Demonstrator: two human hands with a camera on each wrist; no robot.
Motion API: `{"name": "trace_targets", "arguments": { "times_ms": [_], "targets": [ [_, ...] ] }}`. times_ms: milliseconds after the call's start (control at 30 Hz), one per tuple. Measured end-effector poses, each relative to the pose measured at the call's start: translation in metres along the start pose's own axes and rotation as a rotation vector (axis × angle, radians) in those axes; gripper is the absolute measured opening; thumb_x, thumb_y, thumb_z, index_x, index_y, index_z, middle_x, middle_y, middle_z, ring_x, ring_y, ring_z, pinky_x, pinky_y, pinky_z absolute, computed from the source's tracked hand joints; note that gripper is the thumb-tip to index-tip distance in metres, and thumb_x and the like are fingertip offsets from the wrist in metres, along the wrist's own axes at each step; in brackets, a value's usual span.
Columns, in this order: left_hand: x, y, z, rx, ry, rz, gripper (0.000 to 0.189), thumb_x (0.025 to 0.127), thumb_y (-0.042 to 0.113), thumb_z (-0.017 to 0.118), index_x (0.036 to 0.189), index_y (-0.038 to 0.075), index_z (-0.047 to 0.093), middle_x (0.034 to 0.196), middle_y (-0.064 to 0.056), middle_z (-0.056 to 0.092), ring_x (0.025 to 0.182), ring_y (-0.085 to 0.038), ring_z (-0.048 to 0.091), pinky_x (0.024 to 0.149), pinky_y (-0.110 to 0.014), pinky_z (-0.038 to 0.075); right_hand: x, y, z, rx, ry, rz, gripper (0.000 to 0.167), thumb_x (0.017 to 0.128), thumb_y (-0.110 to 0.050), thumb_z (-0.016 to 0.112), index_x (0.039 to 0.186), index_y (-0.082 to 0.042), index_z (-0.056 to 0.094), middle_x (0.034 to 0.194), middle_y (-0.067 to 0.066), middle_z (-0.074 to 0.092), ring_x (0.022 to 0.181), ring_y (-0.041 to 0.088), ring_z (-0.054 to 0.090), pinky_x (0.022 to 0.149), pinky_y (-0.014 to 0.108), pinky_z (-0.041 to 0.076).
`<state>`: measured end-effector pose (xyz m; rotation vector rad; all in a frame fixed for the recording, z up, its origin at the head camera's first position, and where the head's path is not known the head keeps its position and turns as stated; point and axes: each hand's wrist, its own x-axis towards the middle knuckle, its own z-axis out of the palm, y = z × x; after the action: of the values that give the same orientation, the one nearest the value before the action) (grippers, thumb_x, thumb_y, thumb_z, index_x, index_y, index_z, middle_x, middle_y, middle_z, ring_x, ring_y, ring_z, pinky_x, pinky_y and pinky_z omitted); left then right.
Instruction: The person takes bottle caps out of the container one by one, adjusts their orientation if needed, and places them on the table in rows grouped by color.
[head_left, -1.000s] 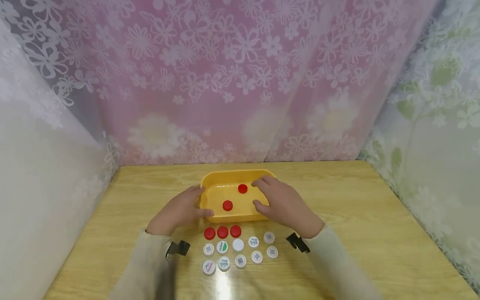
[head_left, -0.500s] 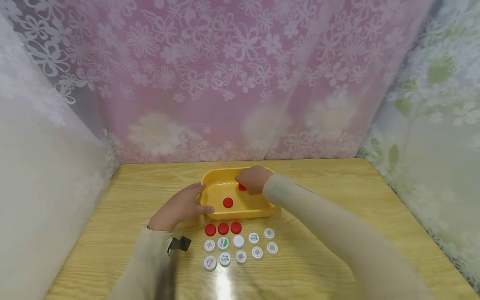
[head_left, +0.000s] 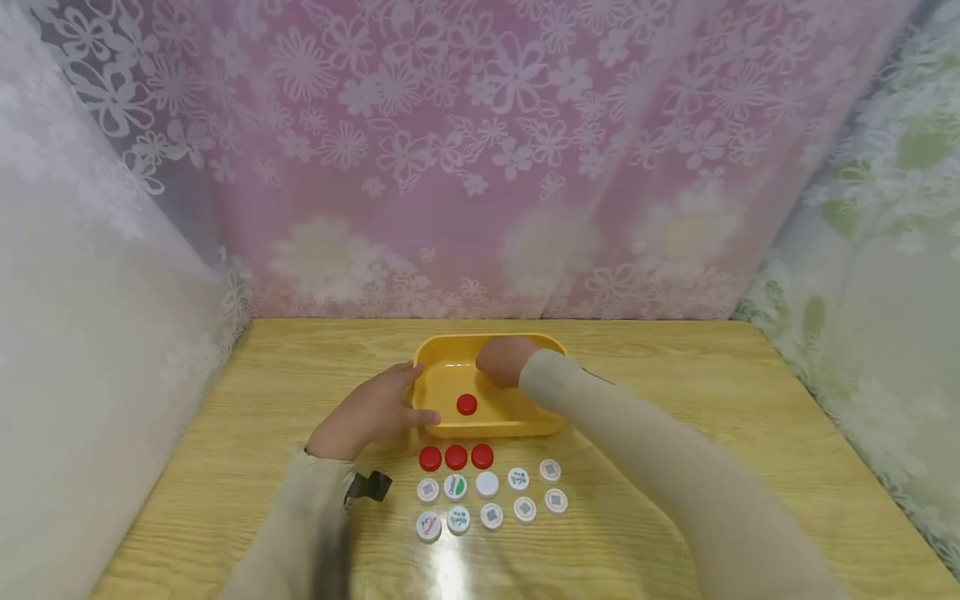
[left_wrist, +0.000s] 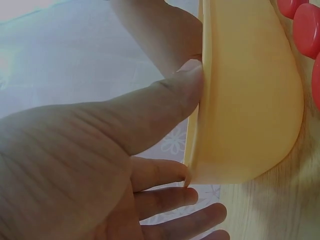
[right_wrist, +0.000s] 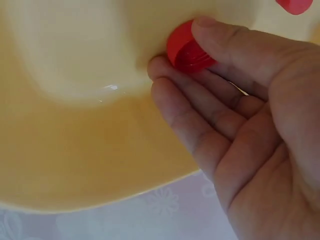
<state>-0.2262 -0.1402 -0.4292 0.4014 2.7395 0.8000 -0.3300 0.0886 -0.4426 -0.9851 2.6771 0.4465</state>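
Note:
A yellow plastic tub sits on the table. My left hand holds its left end, thumb at the front rim and fingertips at the left rim; the outer fingers spread past it in the left wrist view. Inside the tub, my right hand pinches a red bottle cap between thumb and fingers, the cap tilted with its hollow side showing. From the head view that cap is hidden behind the hand. A second red cap lies on the tub's floor nearer the front.
In front of the tub, three red caps form a row on the wooden table. Two rows of white caps, some printed, lie nearer me. Flowered curtains close off the back and sides.
My right hand has gone from open over the tub's right end, down and left onto the rear red cap, and now pinches it. My left hand stays on the tub.

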Motion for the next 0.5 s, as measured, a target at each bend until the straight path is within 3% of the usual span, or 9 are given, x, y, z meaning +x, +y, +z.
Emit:
{"name": "trace_targets", "arguments": {
  "times_ms": [200, 300, 500],
  "targets": [
    [0.001, 0.004, 0.0, 0.015, 0.004, 0.004, 0.087, 0.091, 0.04, 0.08, 0.158, 0.002, 0.041, 0.161, -0.02, 0.04, 0.148, -0.039, 0.039, 0.119, -0.056, 0.034, -0.001, -0.001, 0.007, -0.048, 0.062, -0.036, 0.025, 0.099, -0.01, 0.06, 0.074, -0.016, 0.061, 0.07, -0.001, 0.053, 0.067, 0.018, 0.048, 0.068, 0.031, 0.05],
    [-0.001, 0.003, 0.0, 0.008, 0.008, 0.003, 0.087, 0.09, 0.04, 0.081, 0.157, 0.001, 0.041, 0.161, -0.02, 0.041, 0.148, -0.039, 0.04, 0.119, -0.056, 0.035, -0.001, -0.007, 0.006, -0.01, 0.046, -0.001, 0.026, 0.099, -0.011, 0.059, 0.074, -0.016, 0.061, 0.071, 0.0, 0.053, 0.067, 0.018, 0.048, 0.066, 0.031, 0.049],
    [-0.001, 0.004, 0.0, -0.002, 0.016, -0.015, 0.088, 0.089, 0.041, 0.082, 0.157, 0.003, 0.042, 0.161, -0.02, 0.04, 0.148, -0.04, 0.039, 0.119, -0.057, 0.035, -0.002, -0.012, -0.005, -0.078, 0.006, -0.004, 0.021, 0.101, -0.01, 0.061, 0.081, -0.015, 0.065, 0.077, 0.0, 0.058, 0.071, 0.019, 0.05, 0.069, 0.031, 0.05]
  ]
}}
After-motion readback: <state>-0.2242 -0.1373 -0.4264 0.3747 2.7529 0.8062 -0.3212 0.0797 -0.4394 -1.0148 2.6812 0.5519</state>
